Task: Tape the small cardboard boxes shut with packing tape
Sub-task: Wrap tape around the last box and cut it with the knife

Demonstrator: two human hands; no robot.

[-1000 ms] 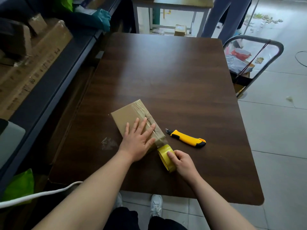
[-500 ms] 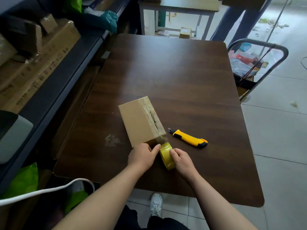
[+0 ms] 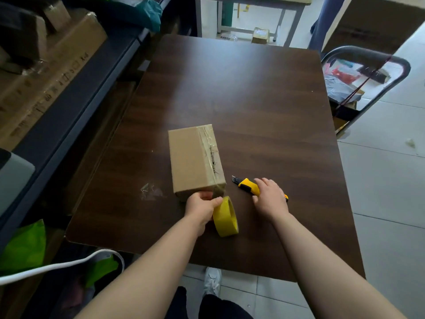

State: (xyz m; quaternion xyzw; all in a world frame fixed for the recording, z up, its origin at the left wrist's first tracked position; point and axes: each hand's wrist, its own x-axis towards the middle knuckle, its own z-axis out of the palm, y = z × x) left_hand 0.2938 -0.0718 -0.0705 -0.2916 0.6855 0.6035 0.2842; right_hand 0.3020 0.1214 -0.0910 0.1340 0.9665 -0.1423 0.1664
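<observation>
Left hand (image 3: 202, 207) has its fingers curled round the yellow packing tape roll (image 3: 225, 218), thumb over the top. The roll stands on edge on the table (image 3: 253, 100), right at the near right corner of the box. Right hand (image 3: 269, 199) is spread loosely over the middle of a yellow utility knife (image 3: 248, 186). The blade tip pokes out on the far-left side and the tail end shows past the wrist. Honestly can't tell if the fingers are actually closed around it or just lying on top.

Down by the near edge you've got a shoe (image 3: 212, 282) on the tile floor, a white cable (image 3: 57, 268) and a bright green bag (image 3: 23, 247) off to the left.

Small cardboard box (image 3: 192, 162) sits about mid-table, just past the left hand, long side pointing away. Clear tape runs along its top right side over a ragged, torn-looking seam, and wraps down over the near end toward the roll. A crumpled scrap of clear tape (image 3: 150, 192) lies on the table just left of the box.

Further back: long cardboard cartons (image 3: 46, 72) on a dark shelf to the left, and a cart with a metal handle (image 3: 368, 54) to the right with bags in it. Past the far edge there's another table (image 3: 253, 3) with a little box (image 3: 261, 34) under it.
</observation>
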